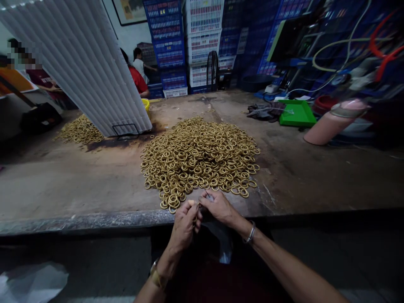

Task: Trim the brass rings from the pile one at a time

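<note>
A large heap of gold-coloured rings (202, 153) lies on the worktable (104, 185), reaching almost to its front edge. My left hand (186, 221) is at that edge, below the heap, with its fingers curled and pressed together; whatever they hold is too small to make out. Close against it on the right, my right hand (217, 206) pinches a thin dark tool (207, 194) that points up and left. The fingertips of both hands nearly meet.
A smaller ring pile (80, 129) lies left, beside a tall corrugated white panel (94, 63). A green tray (296, 112), dark cloth (265, 112) and pink bottle (334, 122) stand right. Stacked crates (203, 38) and several people are behind the table.
</note>
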The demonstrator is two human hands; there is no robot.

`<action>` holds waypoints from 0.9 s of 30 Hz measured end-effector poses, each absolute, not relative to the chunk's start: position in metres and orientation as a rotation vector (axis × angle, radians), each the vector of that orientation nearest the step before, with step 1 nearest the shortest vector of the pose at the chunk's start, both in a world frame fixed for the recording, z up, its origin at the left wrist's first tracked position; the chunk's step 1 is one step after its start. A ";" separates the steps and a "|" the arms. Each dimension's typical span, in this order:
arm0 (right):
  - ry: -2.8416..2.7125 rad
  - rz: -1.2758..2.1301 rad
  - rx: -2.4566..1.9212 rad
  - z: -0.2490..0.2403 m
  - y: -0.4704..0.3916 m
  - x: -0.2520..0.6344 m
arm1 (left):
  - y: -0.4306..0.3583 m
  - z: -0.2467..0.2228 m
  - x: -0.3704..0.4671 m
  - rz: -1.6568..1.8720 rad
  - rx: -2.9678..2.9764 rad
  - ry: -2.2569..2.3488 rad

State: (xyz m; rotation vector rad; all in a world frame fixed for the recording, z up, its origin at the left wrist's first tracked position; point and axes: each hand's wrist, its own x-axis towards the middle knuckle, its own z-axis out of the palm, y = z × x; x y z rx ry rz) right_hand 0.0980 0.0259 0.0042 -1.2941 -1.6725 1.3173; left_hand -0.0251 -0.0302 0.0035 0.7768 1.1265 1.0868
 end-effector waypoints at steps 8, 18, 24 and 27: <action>-1.593 1.342 -1.324 -0.003 0.028 0.102 | -0.031 0.001 -0.022 1.149 0.685 1.035; -2.167 0.934 -1.176 -0.003 0.013 0.108 | -0.029 -0.002 -0.023 1.196 0.816 1.173; -2.249 0.899 -1.172 -0.003 0.015 0.107 | -0.028 -0.001 -0.023 1.180 0.876 1.232; -2.299 0.907 -1.171 -0.002 0.015 0.108 | -0.028 -0.001 -0.023 1.180 0.884 1.234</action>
